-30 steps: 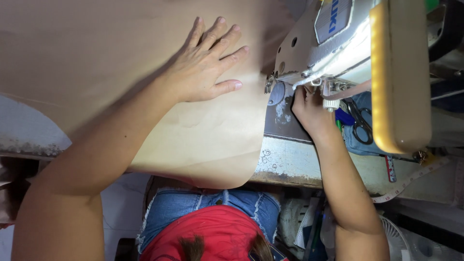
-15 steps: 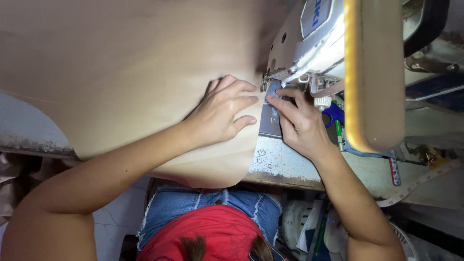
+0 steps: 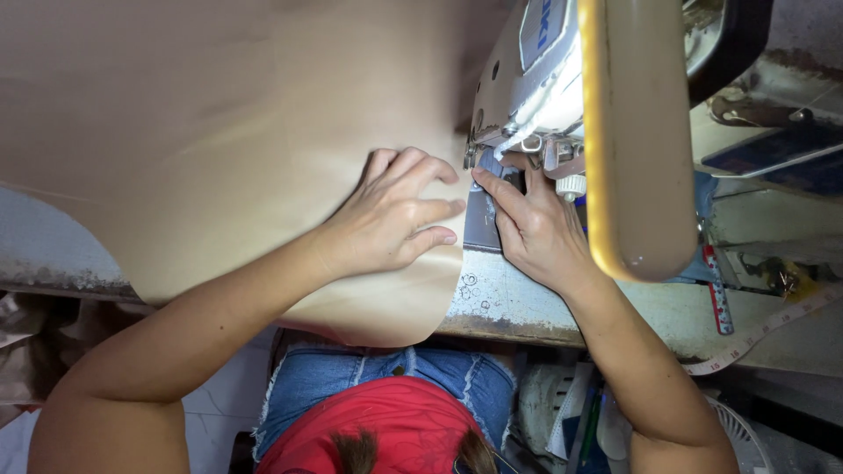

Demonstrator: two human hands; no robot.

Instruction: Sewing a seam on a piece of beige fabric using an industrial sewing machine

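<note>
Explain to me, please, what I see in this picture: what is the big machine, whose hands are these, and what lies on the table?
The camera sits on a person's head and looks down, so both hands are that person's own. The big cream machine is a sewing machine on a worn table. A large sheet of tan cloth lies over the table, its edge hanging over the front. The left hand presses flat on the cloth beside the needle area. The right hand has its fingertips under the machine's head. A measuring tape lies at the right.
</note>
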